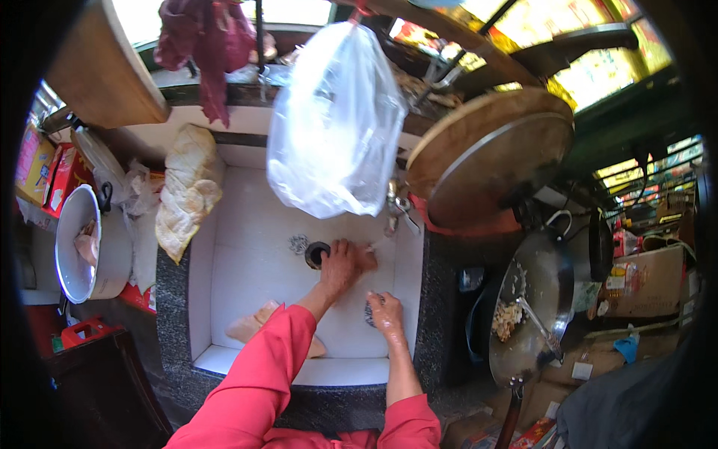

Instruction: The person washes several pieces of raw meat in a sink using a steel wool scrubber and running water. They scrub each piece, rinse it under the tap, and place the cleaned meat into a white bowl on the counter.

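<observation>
My left hand (341,266) bends over a pinkish piece of raw meat (367,259), blurred and partly hidden by the hand, on the floor of a white-tiled sink (252,207). Just left of its fingertips is the dark round drain opening (317,253). My right hand (388,312), wet and lower right in the sink, grips a metal scouring ball (371,312). A second wire scourer (298,244) lies left of the drain. Near the sink's front wall rests a pale piece of meat (252,323), partly covered by my left sleeve. The tap (397,205) stands at the back right.
A clear plastic bag (336,129) hangs over the sink's back. Left stand a yellowish crumpled cloth (188,185) and a pot (115,258) with meat inside. Right are a wooden-topped round lid or board (488,151) and a wok (530,359) holding food scraps and a metal utensil.
</observation>
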A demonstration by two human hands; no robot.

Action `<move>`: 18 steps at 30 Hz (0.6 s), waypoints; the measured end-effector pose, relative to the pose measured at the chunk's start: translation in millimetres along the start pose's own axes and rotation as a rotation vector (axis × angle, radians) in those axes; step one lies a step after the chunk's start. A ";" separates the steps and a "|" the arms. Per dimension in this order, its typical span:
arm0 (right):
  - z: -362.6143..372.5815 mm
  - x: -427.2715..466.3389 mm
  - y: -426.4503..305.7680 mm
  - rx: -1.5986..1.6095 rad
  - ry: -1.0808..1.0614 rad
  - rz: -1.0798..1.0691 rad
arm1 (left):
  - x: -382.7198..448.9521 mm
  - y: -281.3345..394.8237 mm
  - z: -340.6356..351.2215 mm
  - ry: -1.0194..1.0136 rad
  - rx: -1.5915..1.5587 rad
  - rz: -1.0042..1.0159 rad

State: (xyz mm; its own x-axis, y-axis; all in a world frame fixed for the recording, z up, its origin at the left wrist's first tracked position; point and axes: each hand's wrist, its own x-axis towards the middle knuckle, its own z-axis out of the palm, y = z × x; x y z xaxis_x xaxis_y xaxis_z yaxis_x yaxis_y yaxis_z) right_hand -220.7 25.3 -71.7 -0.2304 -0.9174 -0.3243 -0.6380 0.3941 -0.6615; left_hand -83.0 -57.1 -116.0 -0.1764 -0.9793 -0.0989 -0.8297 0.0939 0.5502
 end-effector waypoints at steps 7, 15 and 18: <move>-4.4 3.9 -23.5 -0.197 -0.122 0.074 | 35.2 24.2 9.8 -0.160 -0.506 -0.164; -30.4 -8.2 -28.9 1.042 0.041 0.263 | 2.2 13.3 -35.7 -0.498 -1.701 -0.136; -46.3 -4.3 -45.7 1.154 0.042 0.237 | -36.3 -10.3 -52.8 -0.637 -1.703 -0.222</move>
State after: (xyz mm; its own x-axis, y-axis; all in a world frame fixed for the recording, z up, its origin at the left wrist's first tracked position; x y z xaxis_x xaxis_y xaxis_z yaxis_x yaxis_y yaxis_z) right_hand -224.5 8.7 -8.7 -0.2917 -0.8070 -0.5135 0.4620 0.3512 -0.8144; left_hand -40.1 -32.0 -74.3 -0.6396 -0.6997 -0.3184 0.4432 -0.6741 0.5909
